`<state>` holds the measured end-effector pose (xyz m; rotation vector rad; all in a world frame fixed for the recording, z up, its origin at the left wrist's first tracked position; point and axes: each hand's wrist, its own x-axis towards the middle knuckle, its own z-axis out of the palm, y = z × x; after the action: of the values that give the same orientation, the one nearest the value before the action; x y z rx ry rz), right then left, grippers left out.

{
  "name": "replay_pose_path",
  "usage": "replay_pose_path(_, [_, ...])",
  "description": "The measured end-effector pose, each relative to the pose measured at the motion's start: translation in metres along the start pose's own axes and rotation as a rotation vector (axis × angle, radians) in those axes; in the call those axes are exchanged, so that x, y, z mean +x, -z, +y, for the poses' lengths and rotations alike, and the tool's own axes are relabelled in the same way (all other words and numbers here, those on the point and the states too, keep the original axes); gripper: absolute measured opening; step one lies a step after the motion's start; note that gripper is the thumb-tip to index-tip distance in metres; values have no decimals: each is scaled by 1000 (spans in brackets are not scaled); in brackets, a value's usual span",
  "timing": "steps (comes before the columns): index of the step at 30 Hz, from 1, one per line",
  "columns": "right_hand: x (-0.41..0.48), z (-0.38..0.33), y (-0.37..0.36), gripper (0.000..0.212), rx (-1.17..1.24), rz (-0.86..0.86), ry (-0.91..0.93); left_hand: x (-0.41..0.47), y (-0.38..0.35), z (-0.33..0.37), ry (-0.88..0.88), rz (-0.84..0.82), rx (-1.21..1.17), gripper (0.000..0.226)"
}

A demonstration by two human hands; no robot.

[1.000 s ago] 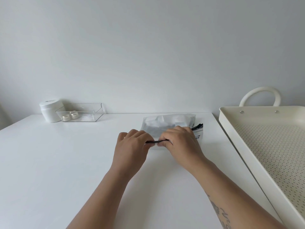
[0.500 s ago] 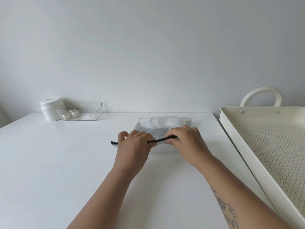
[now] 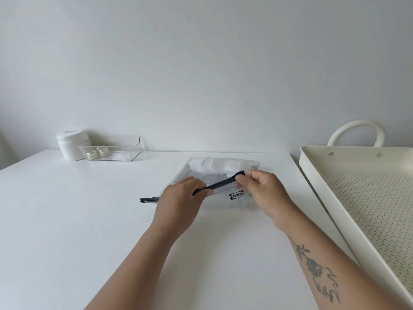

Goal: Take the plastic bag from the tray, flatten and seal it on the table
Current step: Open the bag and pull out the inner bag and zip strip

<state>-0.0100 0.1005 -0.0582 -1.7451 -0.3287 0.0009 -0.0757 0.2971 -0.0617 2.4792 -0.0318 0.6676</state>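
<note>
A clear plastic bag [image 3: 223, 166] with a black zip strip [image 3: 221, 185] and a small black logo lies on the white table [image 3: 67, 220], in the middle toward the far edge. My left hand [image 3: 178, 204] pinches the strip near its left part; the strip's left end pokes out past that hand. My right hand [image 3: 263, 191] pinches the strip's right end and holds it raised off the table. The cream perforated tray [image 3: 317, 175] stands to the right of the table, with nothing visible in it.
At the far left of the table a white jar [image 3: 69, 145] stands next to a clear plastic box [image 3: 116, 148] holding two small round items. A white curved handle [image 3: 355, 130] rises behind the tray. A plain wall lies behind the table.
My hands have moved apart along the zip strip. The right hand slid right and lifted the strip's right end; the bag's logo now shows between the hands.
</note>
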Motion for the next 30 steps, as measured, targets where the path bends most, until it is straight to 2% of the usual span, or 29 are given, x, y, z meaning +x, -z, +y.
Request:
replay_pose_path(4, [3,1,10,26,-38,162,56,4,6,-7,96,19,-11,25])
replay_pose_path(6, [2,-5,7,16,-11,112,101,4,6,-6,96,12,-14,26])
replay_pose_path(8, [1,-7,-5,29,-35,-4,87,1,2,1,58,-17,12,25])
replay_pose_path(10, [0,-7,-13,20,-26,-75,68,-3,-3,5,22,-24,26,23])
replay_pose_path(12, [-1,-6,-10,9,52,-90,31,-3,-2,3,16,-42,12,20])
replay_pose_path(15, [2,-4,3,7,71,-47,5,0,5,-5,38,-69,-21,13])
replay_pose_path(18, [4,1,3,9,-106,69,35,1,6,-7,13,-55,-36,10])
replay_pose_path(20, [3,-1,-1,8,-284,138,169,-1,3,-4,-21,-45,-22,8])
replay_pose_path(23, [1,-10,-14,38,-657,118,448,-2,0,0,-59,-32,-2,7])
replay_pose_path(25, [1,-13,-21,24,-826,87,517,-2,1,0,-72,-22,14,7])
replay_pose_path(27, [1,-11,-19,6,-877,85,484,-2,4,-3,-69,-14,47,7])
replay_pose_path(30, [3,-5,-6,6,-871,144,421,0,9,-11,-40,15,147,7])
